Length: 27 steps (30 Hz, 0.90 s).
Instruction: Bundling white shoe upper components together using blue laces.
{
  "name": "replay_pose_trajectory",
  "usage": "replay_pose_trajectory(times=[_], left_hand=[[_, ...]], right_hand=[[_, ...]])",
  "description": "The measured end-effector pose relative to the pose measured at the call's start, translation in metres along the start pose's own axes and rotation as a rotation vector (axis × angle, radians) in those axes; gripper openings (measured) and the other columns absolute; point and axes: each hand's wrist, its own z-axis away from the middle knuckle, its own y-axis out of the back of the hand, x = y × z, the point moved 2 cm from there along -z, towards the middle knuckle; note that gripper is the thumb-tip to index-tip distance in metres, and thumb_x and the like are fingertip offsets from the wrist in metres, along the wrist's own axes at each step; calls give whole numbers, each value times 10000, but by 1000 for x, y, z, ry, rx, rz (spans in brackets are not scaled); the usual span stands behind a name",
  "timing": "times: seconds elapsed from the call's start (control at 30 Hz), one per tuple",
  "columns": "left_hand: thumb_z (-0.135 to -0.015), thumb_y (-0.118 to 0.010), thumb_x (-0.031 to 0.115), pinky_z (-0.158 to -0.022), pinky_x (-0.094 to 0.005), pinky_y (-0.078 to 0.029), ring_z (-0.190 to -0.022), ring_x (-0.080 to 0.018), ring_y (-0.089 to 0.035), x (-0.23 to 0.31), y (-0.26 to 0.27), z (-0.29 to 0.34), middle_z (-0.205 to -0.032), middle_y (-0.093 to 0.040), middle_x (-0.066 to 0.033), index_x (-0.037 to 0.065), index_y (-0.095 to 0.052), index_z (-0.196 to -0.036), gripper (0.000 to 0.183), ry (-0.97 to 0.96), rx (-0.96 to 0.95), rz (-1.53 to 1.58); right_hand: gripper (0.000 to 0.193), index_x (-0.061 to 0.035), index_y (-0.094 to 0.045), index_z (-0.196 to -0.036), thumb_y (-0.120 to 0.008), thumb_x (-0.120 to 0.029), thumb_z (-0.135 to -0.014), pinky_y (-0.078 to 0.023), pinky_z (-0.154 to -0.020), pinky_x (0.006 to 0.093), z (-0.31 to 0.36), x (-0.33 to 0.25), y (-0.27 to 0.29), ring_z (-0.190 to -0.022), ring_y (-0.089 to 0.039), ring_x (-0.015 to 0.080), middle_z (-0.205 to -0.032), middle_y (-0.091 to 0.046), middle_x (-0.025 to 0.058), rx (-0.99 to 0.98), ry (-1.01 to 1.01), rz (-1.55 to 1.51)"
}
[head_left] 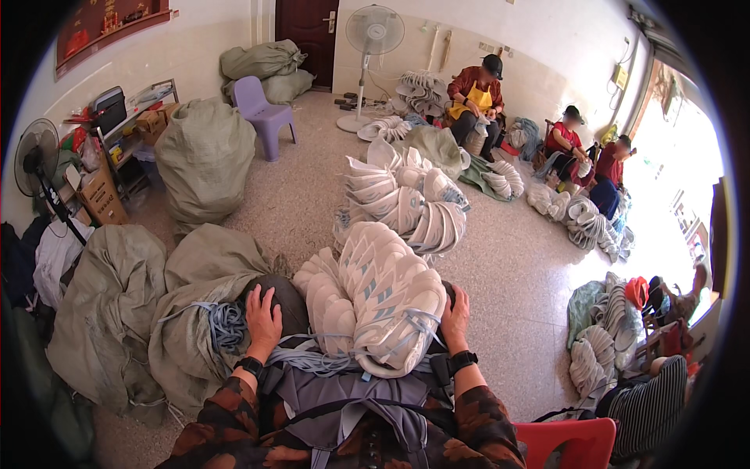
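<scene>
Nearest: grey apron over the lap, camouflage sleeves entering from the lower edge.
Bundle: a tied stack of white shoe uppers rests on the lap and knees, bound with pale blue cord.
Long axis: runs from lower right up toward upper left, away from the body.
Left hand: fingers spread flat on a dark rounded surface just left of the bundle; grip apart, holding nothing.
Right hand: pressed against the bundle's right flank, fingers curved on it; whether the grip clamps it I cannot tell.
Nearer hand: the right, touching; the left lies just beside.
Surface: no bench; speckled floor beneath.
Room: grey-green sacks at left, more stacked uppers ahead, seated workers by the far wall, standing fan, purple chair.
</scene>
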Motion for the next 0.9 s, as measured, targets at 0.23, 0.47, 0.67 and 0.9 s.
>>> replay_pose_trajectory(times=[0.23,0.47,0.67,0.9], left_hand=[[-961,-559,209,-1099,-541,-338,-1377,-453,-349,-1,0,1,-1503,-380,-202,108,-518,-1383,436,2,6,-1],[-964,-557,213,-1100,-543,-335,-1384,-452,-340,-2,-1,1,-1511,-370,-200,110,-512,-1390,440,-12,6,3],[-965,-555,207,-1103,-540,-332,-1391,-450,-333,-2,0,1,-1513,-368,-198,112,-509,-1391,439,-16,1,10],[-956,-562,204,-1102,-535,-335,-1381,-446,-347,0,-1,0,-1508,-373,-197,113,-511,-1387,444,-22,14,12]], right_hand=[[386,-5,-560,-1282,-578,-189,-943,-446,-1020,458,0,-3,1,-1186,-552,409,-1284,-570,228,-7,14,-8],[387,-4,-561,-1281,-581,-188,-941,-446,-1019,458,0,-2,1,-1186,-551,412,-1277,-574,234,0,18,-16],[389,-6,-566,-1281,-583,-194,-940,-438,-1029,456,0,0,0,-1192,-549,409,-1277,-577,232,5,13,-20],[385,-19,-556,-1293,-568,-192,-949,-431,-1040,454,0,1,1,-1202,-543,406,-1285,-574,224,2,11,-1]])
